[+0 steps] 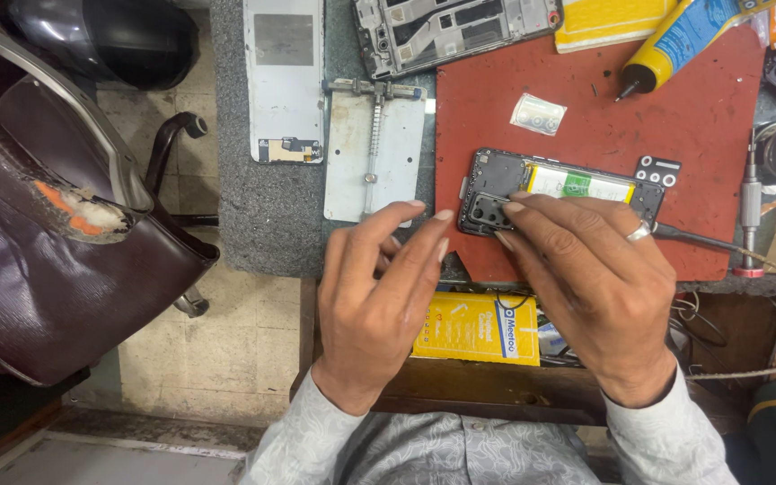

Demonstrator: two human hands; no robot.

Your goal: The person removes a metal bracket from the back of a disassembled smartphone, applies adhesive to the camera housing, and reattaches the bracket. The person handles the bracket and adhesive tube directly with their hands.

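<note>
The opened phone (557,199) lies on the red mat (702,117), directly under the right hand (590,278), whose pressed-together fingertips rest on its camera end. The left hand (379,296) hovers just beside it, fingers loosely curled, holding nothing visible.

Both arms wear long sleeves of pale grey cloth with a faint, swirling, tone-on-tone pattern, and the same cloth covers the chest at the bottom of the view. The cuffs end at the wrists, leaving the left hand (379,296) and right hand (590,274) bare. A plain silver-coloured ring (639,233) sits on one finger of the right hand; the fingernails are short and unpainted, and the left hand carries no ring that shows.
</note>
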